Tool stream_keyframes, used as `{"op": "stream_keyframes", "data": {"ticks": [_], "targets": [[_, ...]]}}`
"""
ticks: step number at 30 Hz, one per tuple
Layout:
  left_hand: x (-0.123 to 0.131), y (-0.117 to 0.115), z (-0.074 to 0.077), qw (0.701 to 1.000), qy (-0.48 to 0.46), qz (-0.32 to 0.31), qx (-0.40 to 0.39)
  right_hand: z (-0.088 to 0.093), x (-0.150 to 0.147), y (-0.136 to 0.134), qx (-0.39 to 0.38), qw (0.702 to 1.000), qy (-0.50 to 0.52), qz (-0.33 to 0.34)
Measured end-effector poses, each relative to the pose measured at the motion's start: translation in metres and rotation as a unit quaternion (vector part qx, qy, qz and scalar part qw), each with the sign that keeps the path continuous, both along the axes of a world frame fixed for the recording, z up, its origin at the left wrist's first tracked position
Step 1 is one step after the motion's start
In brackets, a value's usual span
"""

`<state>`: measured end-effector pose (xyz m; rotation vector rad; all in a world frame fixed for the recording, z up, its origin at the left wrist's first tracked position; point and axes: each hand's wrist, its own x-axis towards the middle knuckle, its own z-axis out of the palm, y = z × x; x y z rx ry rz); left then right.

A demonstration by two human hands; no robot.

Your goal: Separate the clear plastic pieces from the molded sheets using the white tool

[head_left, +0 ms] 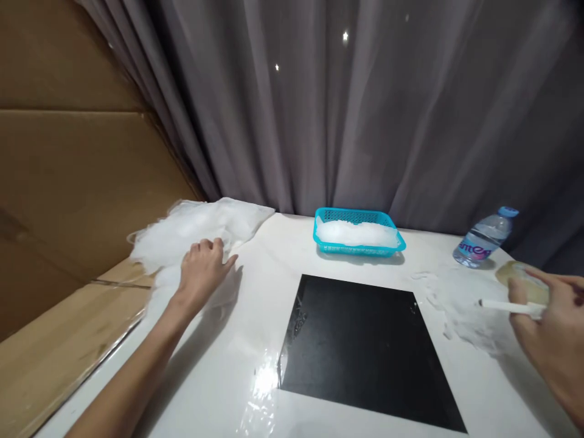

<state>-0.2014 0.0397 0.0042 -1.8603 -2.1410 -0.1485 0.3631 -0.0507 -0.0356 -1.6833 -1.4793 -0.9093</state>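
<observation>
My left hand (203, 271) reaches to the far left of the white table (237, 365), its fingers curled down onto a heap of clear plastic bags (191, 228). At the right edge my right hand (554, 328) is closed on a thin white pen-like stick (506, 306) that points left. Just behind that hand lies a yellowish round object (517, 274), partly hidden. A black square mat (360, 347) lies in the middle of the table.
A turquoise plastic basket (358, 216) holding white plastic stands at the back centre. A small water bottle (483, 238) lies at the back right. Crumpled clear plastic (460, 310) sits right of the mat. Grey curtains hang behind; cardboard sheets (68, 201) lean at the left.
</observation>
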Motion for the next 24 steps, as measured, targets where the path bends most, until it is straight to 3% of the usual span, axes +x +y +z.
{"op": "stream_keyframes", "data": {"ticks": [3,8,14,19,24], "targets": [[-0.013,-0.003,0.009,0.999,0.009,0.034,0.01,0.002,-0.033,-0.005,0.034,0.995,-0.051,0.075],[-0.028,-0.009,0.024,1.0,0.016,-0.01,-0.002,-0.016,-0.068,-0.01,-0.064,0.974,-0.094,0.198],[-0.039,0.0,0.009,0.983,-0.033,-0.122,-0.135,-0.035,-0.089,-0.009,-0.125,0.952,-0.054,0.275],[-0.042,0.009,0.0,0.975,-0.066,-0.123,-0.175,-0.038,-0.104,-0.013,-0.152,0.943,-0.004,0.297],[-0.054,0.001,-0.001,0.971,-0.089,-0.106,-0.192,-0.038,-0.109,-0.015,-0.164,0.937,0.016,0.31]]}}
